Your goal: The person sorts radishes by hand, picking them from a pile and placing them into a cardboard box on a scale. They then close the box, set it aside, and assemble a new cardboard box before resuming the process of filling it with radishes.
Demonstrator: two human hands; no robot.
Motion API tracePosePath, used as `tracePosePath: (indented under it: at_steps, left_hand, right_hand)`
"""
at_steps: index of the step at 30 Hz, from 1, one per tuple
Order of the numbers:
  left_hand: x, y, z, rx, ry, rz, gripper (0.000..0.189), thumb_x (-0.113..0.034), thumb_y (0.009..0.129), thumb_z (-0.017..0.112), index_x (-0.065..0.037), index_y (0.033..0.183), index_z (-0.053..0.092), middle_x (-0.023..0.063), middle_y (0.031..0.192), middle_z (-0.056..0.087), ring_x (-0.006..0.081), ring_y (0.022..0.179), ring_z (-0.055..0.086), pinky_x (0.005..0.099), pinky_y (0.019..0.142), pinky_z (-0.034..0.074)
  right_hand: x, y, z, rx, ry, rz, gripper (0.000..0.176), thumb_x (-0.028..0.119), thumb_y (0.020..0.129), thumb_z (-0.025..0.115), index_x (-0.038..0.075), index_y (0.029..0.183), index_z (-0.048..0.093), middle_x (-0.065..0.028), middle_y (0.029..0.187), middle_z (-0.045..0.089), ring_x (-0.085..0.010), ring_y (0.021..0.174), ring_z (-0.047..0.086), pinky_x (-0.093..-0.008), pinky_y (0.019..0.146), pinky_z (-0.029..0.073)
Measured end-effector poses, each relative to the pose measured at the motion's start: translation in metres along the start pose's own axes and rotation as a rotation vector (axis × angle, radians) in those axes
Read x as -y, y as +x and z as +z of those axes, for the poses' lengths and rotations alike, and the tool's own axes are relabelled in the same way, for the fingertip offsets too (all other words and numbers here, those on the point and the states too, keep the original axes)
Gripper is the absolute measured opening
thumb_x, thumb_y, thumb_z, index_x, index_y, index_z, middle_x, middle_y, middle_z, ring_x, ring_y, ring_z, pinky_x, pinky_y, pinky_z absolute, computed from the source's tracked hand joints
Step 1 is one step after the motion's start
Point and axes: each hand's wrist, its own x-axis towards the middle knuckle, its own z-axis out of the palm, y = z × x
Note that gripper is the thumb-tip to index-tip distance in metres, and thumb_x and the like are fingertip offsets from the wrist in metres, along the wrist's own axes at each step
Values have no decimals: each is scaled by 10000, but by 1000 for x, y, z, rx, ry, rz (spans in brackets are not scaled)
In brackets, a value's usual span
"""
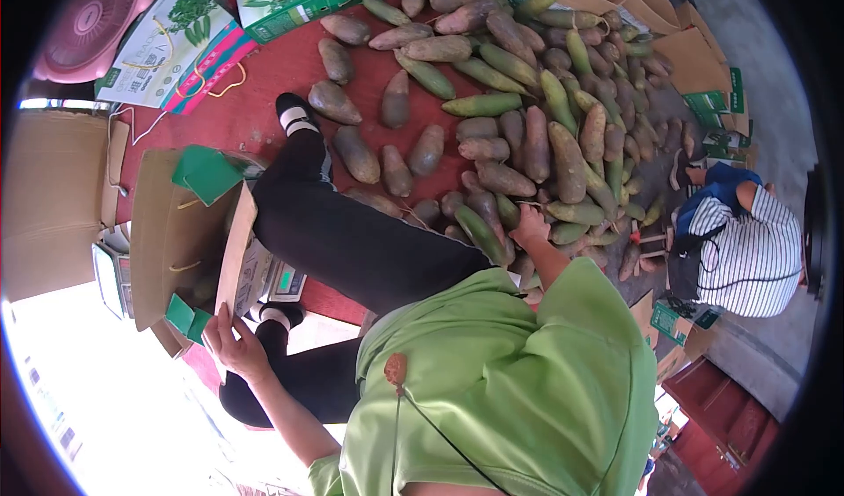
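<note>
My left hand (236, 348) pinches the edge of a raised flap on an open cardboard box (156, 232) with green inner tabs. The box stands by a digital scale (285, 282) with a lit green display; its inside is mostly hidden from me. My right hand (530, 226) is at the near edge of a big heap of long radishes (567, 162), some green, some brownish with soil. Its fingers look apart and reach down among the radishes, beside a green radish (480, 232). I see nothing clearly held in it.
Several loose radishes (356, 155) lie on the red mat (264, 79) by my outstretched leg. Printed cartons (176, 43) and a pink plastic basket (92, 21) stand at the back left. A person in a striped top (747, 254) sits at the right of the heap.
</note>
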Motion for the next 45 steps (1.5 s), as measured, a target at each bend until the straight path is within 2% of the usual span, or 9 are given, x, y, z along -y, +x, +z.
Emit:
tracePosePath:
  at_steps: [7,12,15,22,24,30,34,41,45]
  left_hand:
    - [-2,3,-2,33,39,-33,295,-4,722,627,-72,1006,666,105,862,549,298,827,539,399,735,432]
    - [-6,6,-5,25,56,-50,280,-13,686,634,-73,957,663,81,837,552,276,798,549,386,725,438]
    - [-5,8,-5,-1,59,-54,294,-21,660,643,-87,946,668,61,837,556,261,789,556,382,720,445]
    - [-3,9,-10,-1,8,-74,307,-37,649,654,-98,949,662,46,829,558,247,795,559,377,736,448]
    - [-4,10,-14,2,6,-90,287,-51,661,659,-96,945,660,44,833,558,243,803,559,373,751,447]
    - [0,10,-17,25,-9,-60,257,-76,700,651,-91,957,650,40,836,549,235,812,559,372,752,446]
    - [1,11,-19,10,-26,-81,249,-85,714,651,-90,962,646,41,846,547,231,797,555,374,745,446]
    - [2,11,-23,-77,-3,-71,250,-94,719,662,-91,968,649,39,857,555,229,813,564,372,766,446]
    - [4,11,-25,-97,-28,-71,237,-106,725,668,-90,961,650,38,852,556,228,814,566,375,772,445]
  right_hand:
    - [4,5,0,-12,-56,-22,772,258,629,796,157,1277,388,-73,1302,456,-270,1225,438,-478,950,408]
    - [-8,6,-6,28,20,-51,830,241,545,817,84,1248,405,-164,1163,568,-324,1091,555,-414,911,458]
    - [-25,10,-8,121,-11,-86,832,247,528,812,73,1245,427,-162,1130,595,-317,1068,574,-409,887,471]
    - [-43,-5,-41,49,61,-259,791,234,487,831,14,1177,511,-189,1070,621,-327,1012,599,-394,883,467]
    - [-35,-9,-66,212,260,-318,747,202,491,832,-3,1146,537,-191,1040,617,-297,1006,599,-374,867,463]
    - [-31,-18,-120,143,-66,-390,695,170,503,814,-10,1125,561,-168,998,628,-259,968,602,-344,841,467]
    - [-9,-24,-150,91,-85,-503,671,138,501,804,-15,1108,562,-143,961,633,-254,945,599,-339,845,462]
    - [56,-9,-212,58,269,-838,688,41,510,763,-3,1152,521,-109,1064,609,-218,1016,567,-327,881,430]
    - [157,-93,-272,-170,262,-967,694,68,555,757,8,1195,496,-122,1110,590,-222,1083,539,-312,950,396]
